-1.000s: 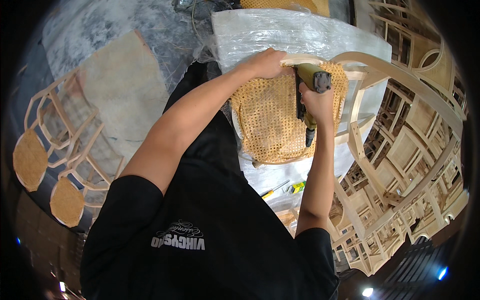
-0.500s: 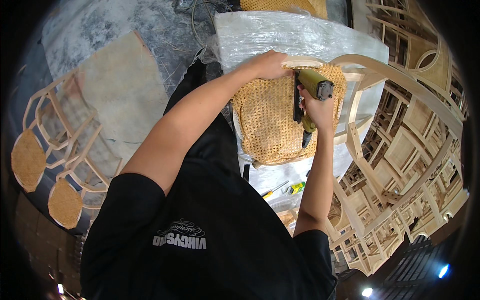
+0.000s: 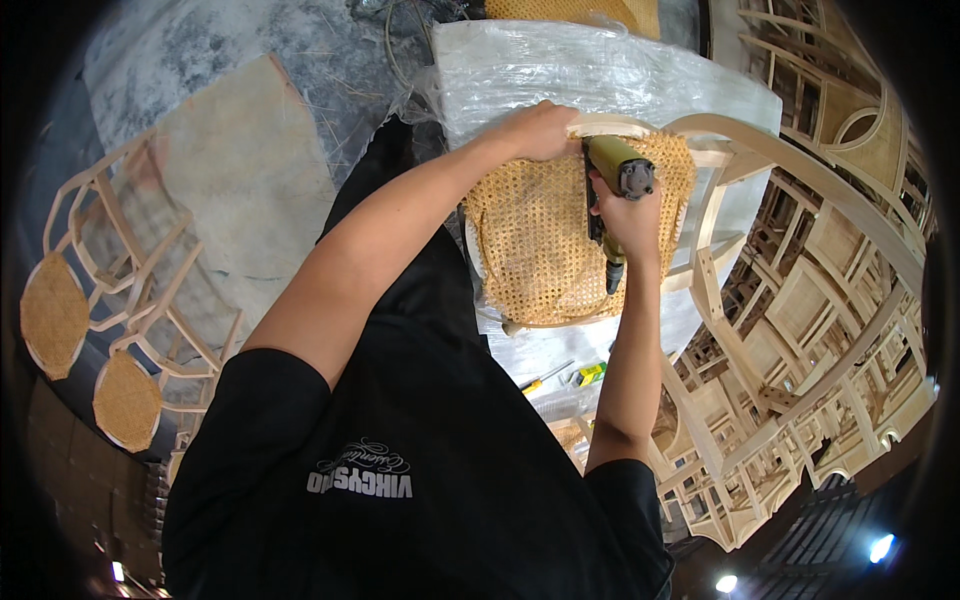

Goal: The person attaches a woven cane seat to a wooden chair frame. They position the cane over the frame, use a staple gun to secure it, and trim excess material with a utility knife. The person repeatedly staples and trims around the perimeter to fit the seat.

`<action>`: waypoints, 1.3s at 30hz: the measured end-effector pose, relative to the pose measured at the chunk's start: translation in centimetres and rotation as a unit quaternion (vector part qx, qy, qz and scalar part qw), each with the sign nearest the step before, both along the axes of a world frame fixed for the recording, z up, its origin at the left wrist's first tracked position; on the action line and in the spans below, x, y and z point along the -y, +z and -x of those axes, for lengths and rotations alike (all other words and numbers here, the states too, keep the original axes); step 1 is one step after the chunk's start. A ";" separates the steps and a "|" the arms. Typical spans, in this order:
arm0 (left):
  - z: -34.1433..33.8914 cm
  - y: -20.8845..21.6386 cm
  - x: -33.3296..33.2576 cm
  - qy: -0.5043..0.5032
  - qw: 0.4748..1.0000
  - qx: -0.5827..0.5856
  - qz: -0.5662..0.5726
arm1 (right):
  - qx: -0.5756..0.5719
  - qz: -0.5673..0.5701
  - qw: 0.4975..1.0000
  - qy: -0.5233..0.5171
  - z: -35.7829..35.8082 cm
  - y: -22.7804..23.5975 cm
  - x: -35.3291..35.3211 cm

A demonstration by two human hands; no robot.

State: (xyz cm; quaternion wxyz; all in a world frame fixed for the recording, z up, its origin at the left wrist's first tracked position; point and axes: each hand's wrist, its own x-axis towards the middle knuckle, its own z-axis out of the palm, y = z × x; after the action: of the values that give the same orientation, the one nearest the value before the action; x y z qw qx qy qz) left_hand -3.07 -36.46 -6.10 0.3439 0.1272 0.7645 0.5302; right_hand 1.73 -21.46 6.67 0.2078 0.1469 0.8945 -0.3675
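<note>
A chair seat covered in tan woven cane webbing [image 3: 530, 235] lies in front of me, its wooden rim showing along parts of the edge. My left hand [image 3: 548, 131] is closed at the seat's far left edge, pulling against the cane where it meets the rim; its fingertips are partly hidden. My right hand [image 3: 630, 215] wraps round the handle of an olive-green staple gun [image 3: 615, 158]. The gun's nose points at the far rim, right beside my left hand. A curved pale wooden chair frame [image 3: 800, 150] extends to the right from the seat.
The seat rests on a plastic-wrapped pad [image 3: 590, 75]. A yellow-handled screwdriver [image 3: 545, 378] and a small green-yellow box [image 3: 590, 374] lie nearer to me. Wooden chair frames [image 3: 800, 320] are stacked on the right; cane-covered chairs [image 3: 55, 315] stand at left.
The staple gun and my right hand have shifted slightly left, closer to my left hand. My left hand keeps its place on the seat edge.
</note>
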 end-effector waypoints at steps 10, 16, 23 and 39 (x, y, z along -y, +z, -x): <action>0.2 0.9 0.4 0.010 1.000 0.017 -0.005 | 0.013 0.015 0.998 -0.051 -0.9 0.3 -0.2; 0.4 0.9 0.4 0.000 1.000 0.012 -0.001 | -0.003 0.016 0.999 -0.037 -0.6 0.2 0.2; -0.4 0.0 0.5 0.017 0.999 -0.029 -0.003 | 0.047 -0.005 0.999 -0.027 0.8 0.8 1.2; 0.6 0.2 -0.5 0.000 0.998 -0.003 -0.065 | 0.004 -0.086 0.984 -0.159 -7.2 5.6 -3.0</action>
State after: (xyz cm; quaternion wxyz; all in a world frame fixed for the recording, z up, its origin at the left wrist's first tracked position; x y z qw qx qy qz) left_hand -3.64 -35.93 -5.93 0.3321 0.1509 0.7296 0.5784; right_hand 8.92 -18.43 12.26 0.1365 0.3058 0.8875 -0.3167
